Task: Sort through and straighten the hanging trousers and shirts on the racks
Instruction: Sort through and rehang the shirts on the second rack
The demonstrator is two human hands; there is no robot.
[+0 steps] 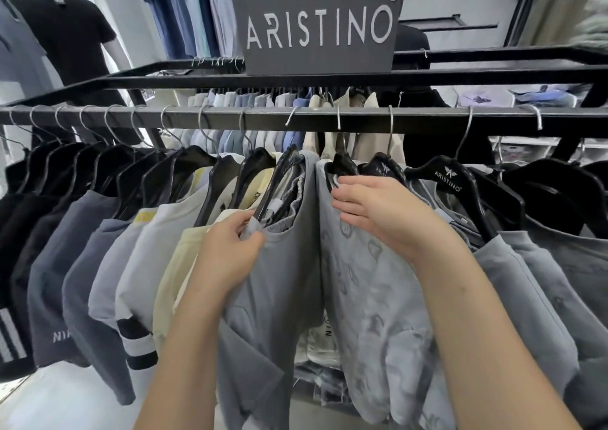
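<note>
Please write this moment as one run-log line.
left hand: grips plain shirt at collar | right hand: grips patterned shirt at collar | shirts: gap between, both hang on rail

rail [263, 116] ends cropped, mannequin [65, 34] head cropped

The rail [296, 120] runs left to right before you, with hangers [447, 174] hooked along it. Your left hand [230, 252] grips the neck of the left shirt [279, 281]. Your right hand [378, 212] holds the collar of the right shirt [371, 298] just beside it. A second row of shirts [250, 100] hangs behind the rail. The sign [317, 24] stands on the frame [460, 75] above, and a mannequin [69, 34] stands behind at far left.
</note>
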